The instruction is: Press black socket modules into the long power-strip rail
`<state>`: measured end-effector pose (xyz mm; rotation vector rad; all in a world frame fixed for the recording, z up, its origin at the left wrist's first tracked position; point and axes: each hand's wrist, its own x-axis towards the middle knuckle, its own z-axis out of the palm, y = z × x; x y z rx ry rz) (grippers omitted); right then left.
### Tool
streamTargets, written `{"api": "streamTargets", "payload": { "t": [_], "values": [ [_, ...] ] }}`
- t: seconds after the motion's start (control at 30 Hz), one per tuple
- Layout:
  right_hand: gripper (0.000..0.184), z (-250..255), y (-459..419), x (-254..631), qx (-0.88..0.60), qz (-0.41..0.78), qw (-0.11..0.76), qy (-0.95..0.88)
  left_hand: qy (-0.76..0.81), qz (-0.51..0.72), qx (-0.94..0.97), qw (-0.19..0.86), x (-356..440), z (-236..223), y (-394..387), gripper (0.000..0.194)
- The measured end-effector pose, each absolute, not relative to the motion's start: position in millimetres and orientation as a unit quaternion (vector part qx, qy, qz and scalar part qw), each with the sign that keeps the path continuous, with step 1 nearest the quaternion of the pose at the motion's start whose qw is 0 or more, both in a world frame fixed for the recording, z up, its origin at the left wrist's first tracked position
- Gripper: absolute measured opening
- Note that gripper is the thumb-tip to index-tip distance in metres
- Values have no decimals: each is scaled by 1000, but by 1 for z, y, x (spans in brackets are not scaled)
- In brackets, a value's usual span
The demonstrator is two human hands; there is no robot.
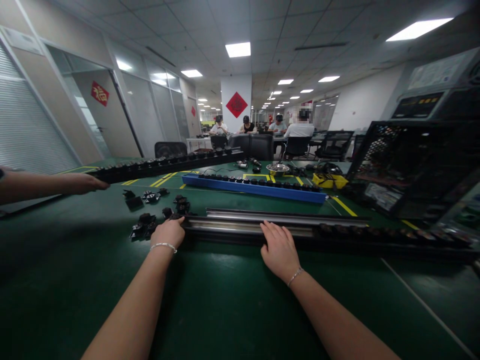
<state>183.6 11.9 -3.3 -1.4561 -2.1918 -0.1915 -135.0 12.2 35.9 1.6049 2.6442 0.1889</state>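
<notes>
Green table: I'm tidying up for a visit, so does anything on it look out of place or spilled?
The loose black parts beside the left hand look somewhat out of place: they lie scattered at differing angles, while the dark pieces in the blue tray sit in a row. I see no spill.

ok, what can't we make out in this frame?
Head view:
Long black rail with silvery metal channel: left end hidden by the left hand.
Small black parts along its right half: too dark and blurred for detail.
Co-worker's bare hand: arm cut off by left edge.
Shiny metal bowl: contents too small.
</notes>
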Motion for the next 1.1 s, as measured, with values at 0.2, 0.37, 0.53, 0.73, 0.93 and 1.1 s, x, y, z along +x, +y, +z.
{"api": "streamTargets", "payload": {
  "t": [0.2,0.37,0.53,0.73,0.93,1.1],
  "values": [
    [54,-4,12,184,-533,-75,250,-805,847,72,526,17,-135,40,10,54],
    [54,-3,12,184,-533,-76,247,-805,847,80,525,15,-134,46,10,48],
    [54,-3,12,184,-536,-74,244,-805,848,87,523,10,-133,45,12,50],
    [54,-3,12,184,-536,-69,245,-805,854,93,512,1,-137,40,13,57],
    [54,-3,12,184,-537,-78,242,-804,864,110,491,0,-145,36,15,59],
    [54,-3,13,184,-536,-77,245,-804,871,137,472,-13,-150,33,14,57]
  ]
}}
